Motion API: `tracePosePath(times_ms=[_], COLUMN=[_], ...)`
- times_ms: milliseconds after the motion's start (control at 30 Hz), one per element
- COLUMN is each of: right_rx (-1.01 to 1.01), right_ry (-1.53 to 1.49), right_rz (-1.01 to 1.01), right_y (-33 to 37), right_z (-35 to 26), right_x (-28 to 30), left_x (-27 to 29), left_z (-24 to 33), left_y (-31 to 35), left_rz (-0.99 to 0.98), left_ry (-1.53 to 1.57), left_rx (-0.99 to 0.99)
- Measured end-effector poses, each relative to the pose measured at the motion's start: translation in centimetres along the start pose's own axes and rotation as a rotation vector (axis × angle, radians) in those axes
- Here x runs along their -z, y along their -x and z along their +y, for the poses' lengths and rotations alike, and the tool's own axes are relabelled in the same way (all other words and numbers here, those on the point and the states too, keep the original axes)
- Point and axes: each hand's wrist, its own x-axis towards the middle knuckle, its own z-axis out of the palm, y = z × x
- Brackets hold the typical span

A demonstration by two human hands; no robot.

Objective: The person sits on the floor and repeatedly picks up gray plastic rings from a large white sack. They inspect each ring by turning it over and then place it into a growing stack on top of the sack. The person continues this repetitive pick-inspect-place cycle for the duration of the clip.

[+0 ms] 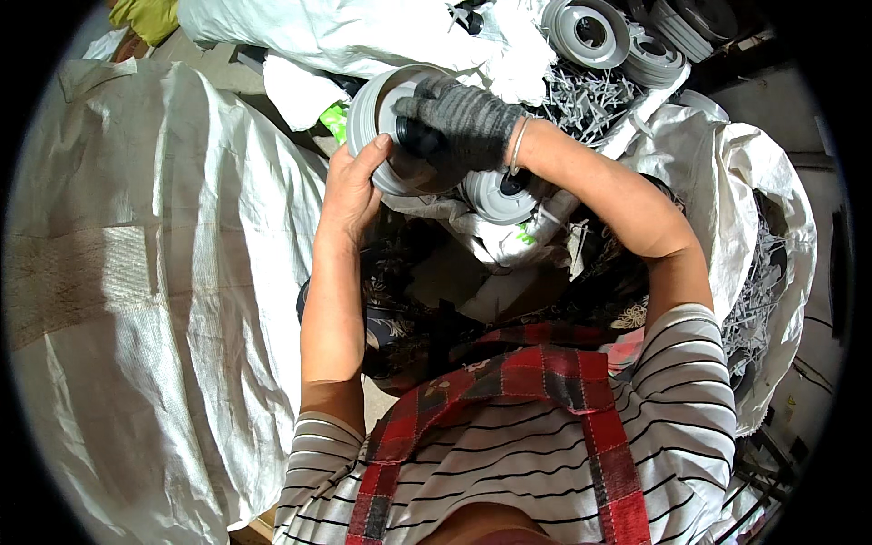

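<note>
My bare left hand (352, 189) is closed on the rim of a grey round plastic part (361, 111), thumb over its near edge. Stepped rings run around the part, and it is held tilted above my lap. Over its hollow middle is my right hand (463, 123), in a grey knitted glove with a metal bangle at the wrist. Its fingers curl into the part beside something black; the fingertips are partly hidden, so what they grip cannot be made out. Just below the glove lies a similar grey round part (500, 195) with a dark centre.
A large white woven sack (173, 272) fills the left side. Ahead lies white sacking (363, 36). Several grey ringed parts (586, 34) sit at the far right above a heap of thin grey and black plastic scraps (586, 98). Another open white sack (788, 209) holds scraps at right.
</note>
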Motion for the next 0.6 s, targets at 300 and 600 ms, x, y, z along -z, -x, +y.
tracePosePath(times_ms=[300, 600], right_rx=[-0.685, -0.811], right_ry=[-1.241, -2.131], right_rz=[0.049, 0.151], right_y=[0.7, 2.9], right_z=[0.7, -0.2], right_x=[-1.3, -1.5], left_x=[-2.1, -4.6], left_z=[-0.9, -2.1], left_y=[0.1, 1.9], left_rz=[0.017, 0.005], left_ry=[-0.313, -0.987], left_rx=[-0.133, -0.470])
